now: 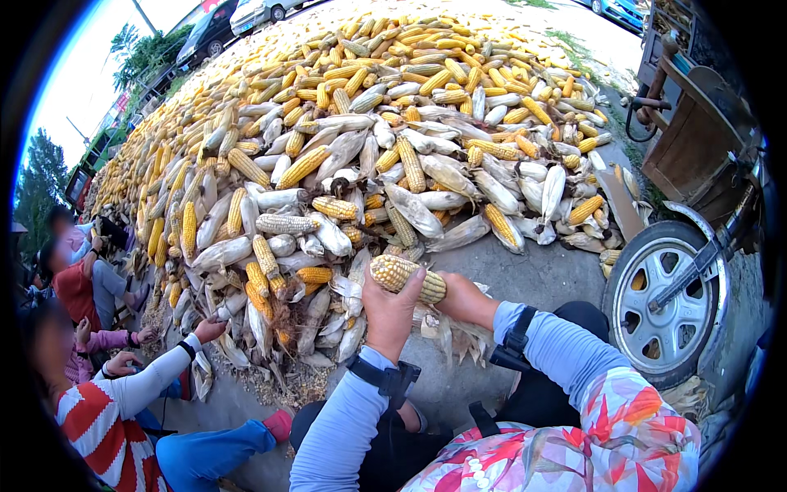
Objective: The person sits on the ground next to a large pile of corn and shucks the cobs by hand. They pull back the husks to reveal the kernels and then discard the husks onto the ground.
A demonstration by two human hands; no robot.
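Note:
An ear of corn [400, 275] with yellow and pale kernels lies between my two hands, in front of the heap. My left hand [390, 318] is closed round its near side, thumb along the kernels. At the ear's right end my right hand [464, 300] is closed on its base; most of those fingers are hidden. Pale, dry husk [456, 338] hangs below my right hand. Just beyond my hands rises a large heap of corn [361, 156], some ears bare and yellow, others still wrapped in husks.
Close on my right stands a wheeled cart with a spoked wheel [666, 299] and a wooden body [693, 139]. A co-worker in a red and white striped top [106, 430] sits at left, one hand [211, 329] at the heap. Other people sit beyond. Vehicles [209, 34] stand far back.

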